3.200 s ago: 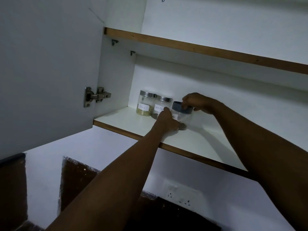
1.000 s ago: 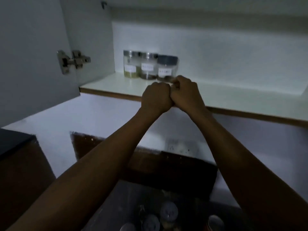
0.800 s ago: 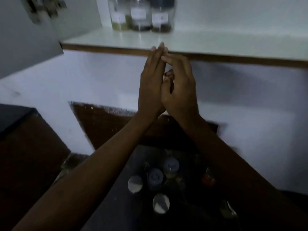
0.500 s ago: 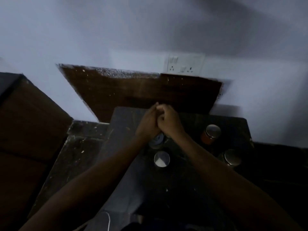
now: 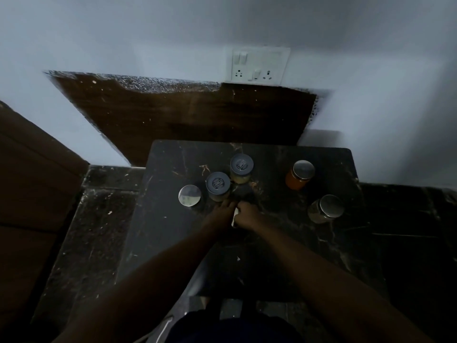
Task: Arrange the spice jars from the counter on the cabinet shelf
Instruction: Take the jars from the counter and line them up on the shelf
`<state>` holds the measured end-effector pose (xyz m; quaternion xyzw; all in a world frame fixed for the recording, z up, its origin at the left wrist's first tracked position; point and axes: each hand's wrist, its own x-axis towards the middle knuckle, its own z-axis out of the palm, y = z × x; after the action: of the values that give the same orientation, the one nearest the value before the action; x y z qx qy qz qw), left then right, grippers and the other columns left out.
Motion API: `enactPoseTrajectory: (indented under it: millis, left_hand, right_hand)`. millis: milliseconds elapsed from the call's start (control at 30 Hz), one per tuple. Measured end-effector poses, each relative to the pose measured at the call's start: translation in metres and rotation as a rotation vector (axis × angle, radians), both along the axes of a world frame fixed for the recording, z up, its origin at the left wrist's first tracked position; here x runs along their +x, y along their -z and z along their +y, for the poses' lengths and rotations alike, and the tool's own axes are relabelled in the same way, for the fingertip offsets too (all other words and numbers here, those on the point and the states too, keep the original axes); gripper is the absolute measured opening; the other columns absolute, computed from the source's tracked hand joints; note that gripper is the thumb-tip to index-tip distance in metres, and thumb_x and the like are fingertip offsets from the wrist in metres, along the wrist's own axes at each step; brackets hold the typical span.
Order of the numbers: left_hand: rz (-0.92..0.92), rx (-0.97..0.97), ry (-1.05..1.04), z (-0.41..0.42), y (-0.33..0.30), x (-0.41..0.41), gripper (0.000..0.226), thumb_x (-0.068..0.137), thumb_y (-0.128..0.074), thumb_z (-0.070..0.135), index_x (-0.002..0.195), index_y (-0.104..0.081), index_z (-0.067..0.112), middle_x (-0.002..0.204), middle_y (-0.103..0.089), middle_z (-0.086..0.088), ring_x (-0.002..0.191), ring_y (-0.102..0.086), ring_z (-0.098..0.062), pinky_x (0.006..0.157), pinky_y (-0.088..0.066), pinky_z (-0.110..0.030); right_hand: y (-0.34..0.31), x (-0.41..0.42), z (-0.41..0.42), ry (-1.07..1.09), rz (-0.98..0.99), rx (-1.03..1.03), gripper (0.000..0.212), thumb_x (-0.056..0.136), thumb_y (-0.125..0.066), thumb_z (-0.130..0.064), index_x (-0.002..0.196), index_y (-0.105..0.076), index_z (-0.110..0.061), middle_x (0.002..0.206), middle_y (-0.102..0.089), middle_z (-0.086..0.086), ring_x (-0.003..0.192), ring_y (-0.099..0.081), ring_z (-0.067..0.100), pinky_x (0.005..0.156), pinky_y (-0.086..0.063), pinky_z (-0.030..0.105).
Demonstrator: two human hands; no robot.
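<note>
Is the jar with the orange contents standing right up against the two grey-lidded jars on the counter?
No, the orange jar stands apart to the right, with bare dark counter between it and the grey-lidded jars.

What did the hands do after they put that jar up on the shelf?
They let go of the dark-lidded jar beside the two on the shelf, came down together, and now both the left hand and right hand close around a jar on the dark counter; it is mostly hidden. The view tipped down too, so the shelf is out of sight. The other five jars on the counter look unmoved.
</note>
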<state>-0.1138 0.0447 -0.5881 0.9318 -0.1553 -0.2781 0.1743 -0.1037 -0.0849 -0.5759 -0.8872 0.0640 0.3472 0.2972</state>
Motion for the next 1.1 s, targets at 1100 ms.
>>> enactPoseTrajectory:
  millis: [1100]
  left_hand:
    - [-1.171, -0.994, -0.086, 0.008, -0.527, 0.193, 0.065, 0.085, -0.082, 0.046, 0.136, -0.054, 0.015, 0.124, -0.066, 0.004, 0.11, -0.065, -0.002, 0.089, -0.052, -0.013]
  right_hand:
    - [-0.548, 0.162, -0.037, -0.165, -1.354, 0.217, 0.083, 0.073, -0.082, -0.036, 0.145, -0.043, -0.02, 0.133, -0.061, 0.002, 0.108, -0.058, 0.014, 0.08, -0.044, 0.02]
